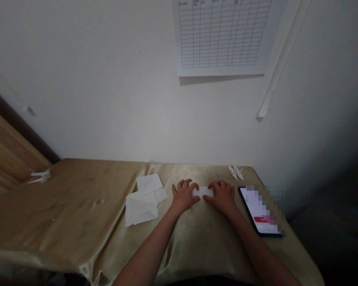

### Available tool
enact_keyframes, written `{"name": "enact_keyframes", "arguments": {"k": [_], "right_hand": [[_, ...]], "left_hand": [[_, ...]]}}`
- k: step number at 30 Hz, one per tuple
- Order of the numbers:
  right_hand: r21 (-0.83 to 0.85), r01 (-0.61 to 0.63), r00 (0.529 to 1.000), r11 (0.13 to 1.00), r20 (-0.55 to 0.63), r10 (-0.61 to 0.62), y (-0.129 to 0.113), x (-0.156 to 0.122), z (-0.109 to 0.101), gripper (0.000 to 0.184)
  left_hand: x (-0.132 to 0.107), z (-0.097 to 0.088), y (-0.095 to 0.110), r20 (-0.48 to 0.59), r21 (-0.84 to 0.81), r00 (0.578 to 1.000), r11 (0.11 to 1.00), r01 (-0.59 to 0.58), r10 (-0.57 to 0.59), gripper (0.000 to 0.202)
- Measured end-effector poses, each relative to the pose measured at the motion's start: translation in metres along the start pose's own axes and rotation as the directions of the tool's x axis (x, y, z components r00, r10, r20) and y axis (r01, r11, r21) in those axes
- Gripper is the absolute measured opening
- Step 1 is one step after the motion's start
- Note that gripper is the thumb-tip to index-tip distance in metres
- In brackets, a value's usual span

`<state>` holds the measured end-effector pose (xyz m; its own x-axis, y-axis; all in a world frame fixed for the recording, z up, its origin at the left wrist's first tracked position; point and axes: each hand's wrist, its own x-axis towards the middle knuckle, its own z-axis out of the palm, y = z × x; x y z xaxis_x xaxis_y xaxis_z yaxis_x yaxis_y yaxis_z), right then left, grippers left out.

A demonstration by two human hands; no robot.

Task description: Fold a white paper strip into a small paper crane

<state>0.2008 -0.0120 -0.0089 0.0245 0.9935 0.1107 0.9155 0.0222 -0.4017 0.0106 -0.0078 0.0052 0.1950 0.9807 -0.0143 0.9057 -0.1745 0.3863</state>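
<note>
A folded strip of white paper [202, 192] lies flat on the satin-covered table [197, 246], between my two hands. My left hand [183, 195] presses on its left end and my right hand [222, 195] on its right end, with the fingers curved over it. The middle of the strip shows, while both ends are hidden under my hands. To the left of my left hand lies a loose pile of white paper sheets [142, 202]. Beyond my right hand are two small white origami cranes [235, 172].
A smartphone [258, 210] with a lit, partly blurred screen lies just right of my right hand. Another white paper crane [40, 177] sits at the table's far left. The table's far side meets a white wall bearing a printed grid chart [223, 35].
</note>
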Motion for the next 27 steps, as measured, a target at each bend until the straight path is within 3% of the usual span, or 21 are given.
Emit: {"name": "enact_keyframes", "arguments": {"k": [8,11,18,27], "right_hand": [[0.022,-0.007,0.998,1.0,0.061,0.006,0.0,0.002,0.0,0.039],[0.019,-0.011,0.998,1.0,0.062,0.01,-0.001,0.002,0.001,0.04],[0.008,0.015,0.998,1.0,0.065,-0.016,-0.004,-0.001,0.001,0.04],[0.05,-0.003,0.993,0.999,0.114,-0.002,0.009,0.007,0.0,0.047]], "left_hand": [[0.001,-0.014,-0.018,0.124,0.014,0.991,0.998,-0.055,0.052,0.044],[0.002,-0.02,-0.026,0.17,0.018,0.978,0.992,-0.124,0.12,0.048],[0.005,-0.017,-0.036,0.174,0.026,0.97,0.984,-0.178,0.171,0.051],[0.002,-0.021,-0.03,0.178,0.021,0.973,0.988,-0.153,0.147,0.048]]}}
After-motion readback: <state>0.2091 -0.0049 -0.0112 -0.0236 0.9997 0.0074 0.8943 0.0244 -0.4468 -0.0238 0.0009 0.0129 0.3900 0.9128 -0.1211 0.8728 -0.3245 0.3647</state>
